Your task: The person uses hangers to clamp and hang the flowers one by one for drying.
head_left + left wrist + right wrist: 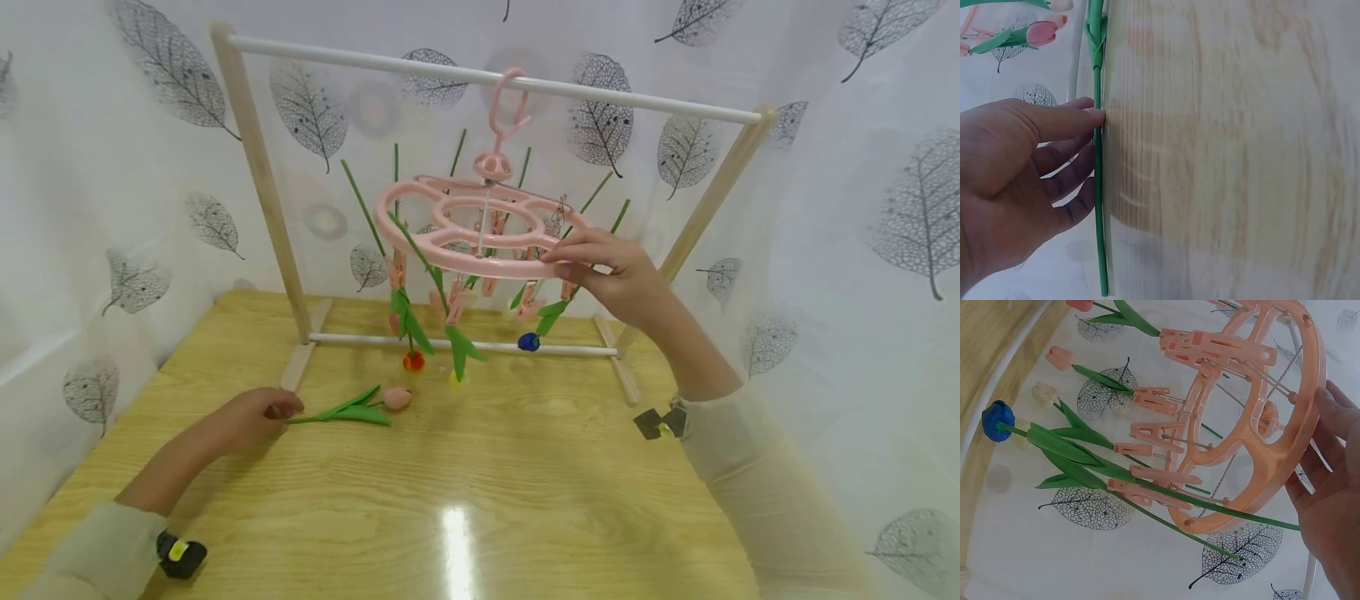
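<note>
A pink round clip hanger [491, 267] hangs by its hook from a white rod. Its pegs hold several artificial tulips head down, among them a blue tulip [999, 420] and a red-orange tulip [413, 361]. With thumb and fingers my right hand [618, 275] grips the hanger's near right rim. On the table lies a pink tulip [397, 398] with green leaves, its bloom pointing right. Between thumb and fingertips my left hand [1029, 169] pinches its green stem [1099, 206], near the lower end. The table hides none of that stem in the left wrist view.
The rod [360, 60] belongs to a stand with wooden legs [258, 175] and a lower white bar [480, 343]. Its feet [298, 362] rest on the wood-grain table [360, 508]. Behind it hangs a white curtain [817, 208] printed with leaves.
</note>
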`<state>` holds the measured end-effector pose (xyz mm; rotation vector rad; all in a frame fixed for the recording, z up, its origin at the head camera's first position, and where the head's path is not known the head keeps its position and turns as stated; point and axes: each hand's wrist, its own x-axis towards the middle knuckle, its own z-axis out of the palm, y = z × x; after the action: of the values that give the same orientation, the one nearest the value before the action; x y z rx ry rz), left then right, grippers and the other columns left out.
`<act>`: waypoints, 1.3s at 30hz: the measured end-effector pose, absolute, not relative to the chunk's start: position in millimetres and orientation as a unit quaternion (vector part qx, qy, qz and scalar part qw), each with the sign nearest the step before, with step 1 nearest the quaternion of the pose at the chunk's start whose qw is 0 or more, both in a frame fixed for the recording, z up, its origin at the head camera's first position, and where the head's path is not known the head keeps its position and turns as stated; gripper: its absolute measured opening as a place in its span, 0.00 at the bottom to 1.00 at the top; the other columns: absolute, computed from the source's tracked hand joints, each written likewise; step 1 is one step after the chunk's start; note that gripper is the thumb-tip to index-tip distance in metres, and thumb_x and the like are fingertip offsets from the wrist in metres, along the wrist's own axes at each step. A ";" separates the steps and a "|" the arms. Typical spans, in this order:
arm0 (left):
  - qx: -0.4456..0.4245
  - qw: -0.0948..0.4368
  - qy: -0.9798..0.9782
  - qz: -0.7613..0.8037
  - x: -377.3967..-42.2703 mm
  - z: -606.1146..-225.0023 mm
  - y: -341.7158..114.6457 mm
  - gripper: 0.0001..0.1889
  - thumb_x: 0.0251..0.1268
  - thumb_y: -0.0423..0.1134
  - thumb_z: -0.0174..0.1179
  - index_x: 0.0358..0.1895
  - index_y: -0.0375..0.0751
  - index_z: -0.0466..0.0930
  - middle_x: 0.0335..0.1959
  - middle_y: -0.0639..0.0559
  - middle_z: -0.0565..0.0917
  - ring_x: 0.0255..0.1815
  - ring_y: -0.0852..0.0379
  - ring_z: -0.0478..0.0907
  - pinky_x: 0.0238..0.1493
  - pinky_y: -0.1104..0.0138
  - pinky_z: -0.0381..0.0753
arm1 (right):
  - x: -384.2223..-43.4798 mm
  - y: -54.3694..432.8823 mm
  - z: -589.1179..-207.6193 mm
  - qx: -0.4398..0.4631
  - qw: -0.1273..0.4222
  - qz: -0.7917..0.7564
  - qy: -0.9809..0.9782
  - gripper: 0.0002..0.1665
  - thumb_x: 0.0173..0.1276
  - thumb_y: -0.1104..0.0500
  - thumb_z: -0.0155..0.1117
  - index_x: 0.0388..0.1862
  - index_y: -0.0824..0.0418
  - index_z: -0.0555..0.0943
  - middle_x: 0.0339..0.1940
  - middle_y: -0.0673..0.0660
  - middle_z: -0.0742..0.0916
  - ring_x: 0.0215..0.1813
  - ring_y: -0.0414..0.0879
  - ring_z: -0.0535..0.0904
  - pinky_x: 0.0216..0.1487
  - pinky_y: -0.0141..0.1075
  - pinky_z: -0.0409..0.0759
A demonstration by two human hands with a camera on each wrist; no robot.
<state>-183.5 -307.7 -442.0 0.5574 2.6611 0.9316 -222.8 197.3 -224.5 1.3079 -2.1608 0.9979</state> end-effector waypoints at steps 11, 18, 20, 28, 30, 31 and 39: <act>0.196 0.145 0.912 0.330 -175.2 -439.3 -308.8 0.12 0.68 0.26 0.58 0.53 0.27 0.81 0.45 0.43 0.83 0.47 0.49 0.79 0.43 0.60 0.81 | -223.1 197.1 -226.0 0.484 0.208 0.369 -0.766 0.17 0.61 0.82 0.63 0.46 0.71 0.87 0.41 0.63 0.89 0.76 0.59 0.68 0.83 0.48 0.51; 0.218 0.156 0.902 0.339 -170.3 -433.9 -304.3 0.14 0.70 0.28 0.59 0.56 0.29 0.80 0.49 0.43 0.84 0.48 0.51 0.79 0.42 0.67 0.81 | -221.5 196.9 -225.1 0.481 0.207 0.366 -0.769 0.17 0.62 0.81 0.63 0.46 0.70 0.87 0.42 0.64 0.88 0.77 0.61 0.65 0.83 0.48 0.51; 0.229 0.155 0.898 0.343 -168.0 -432.2 -302.9 0.15 0.70 0.29 0.59 0.57 0.29 0.80 0.50 0.42 0.84 0.48 0.52 0.79 0.42 0.68 0.81 | -221.6 196.9 -224.5 0.482 0.206 0.364 -0.769 0.17 0.62 0.81 0.63 0.47 0.70 0.87 0.42 0.64 0.88 0.78 0.59 0.65 0.83 0.48 0.51; 0.240 0.177 0.866 0.401 -162.4 -437.7 -299.8 0.18 0.74 0.34 0.57 0.62 0.32 0.79 0.57 0.37 0.82 0.46 0.64 0.77 0.42 0.70 0.80 | -223.9 193.9 -221.1 0.490 0.210 0.363 -0.764 0.17 0.61 0.82 0.64 0.46 0.70 0.87 0.42 0.64 0.89 0.65 0.42 0.79 0.82 0.48 0.52; 0.251 0.184 0.852 0.421 -161.5 -439.8 -295.9 0.18 0.75 0.35 0.57 0.63 0.32 0.78 0.58 0.36 0.82 0.44 0.66 0.76 0.41 0.70 0.80 | -224.7 192.8 -220.4 0.497 0.211 0.362 -0.760 0.17 0.60 0.82 0.64 0.46 0.71 0.87 0.41 0.64 0.88 0.58 0.39 0.83 0.82 0.49 0.53; 0.260 0.187 0.845 0.429 -161.2 -440.7 -293.2 0.18 0.75 0.35 0.57 0.63 0.31 0.78 0.58 0.35 0.82 0.42 0.66 0.76 0.40 0.70 0.79 | -224.7 192.3 -220.2 0.498 0.212 0.361 -0.759 0.17 0.60 0.83 0.64 0.46 0.71 0.87 0.41 0.64 0.88 0.56 0.38 0.83 0.82 0.49 0.53; 0.267 0.227 0.803 0.481 -156.0 -445.0 -256.5 0.19 0.76 0.36 0.56 0.64 0.32 0.77 0.57 0.37 0.81 0.39 0.63 0.75 0.40 0.68 0.81 | -223.4 190.0 -221.0 0.491 0.219 0.358 -0.763 0.17 0.61 0.82 0.64 0.47 0.71 0.87 0.41 0.64 0.88 0.52 0.34 0.83 0.82 0.48 0.54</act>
<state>-156.0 -256.5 -445.0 0.7371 2.2134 1.3267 -223.4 190.0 -221.0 1.3588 -2.1108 0.9916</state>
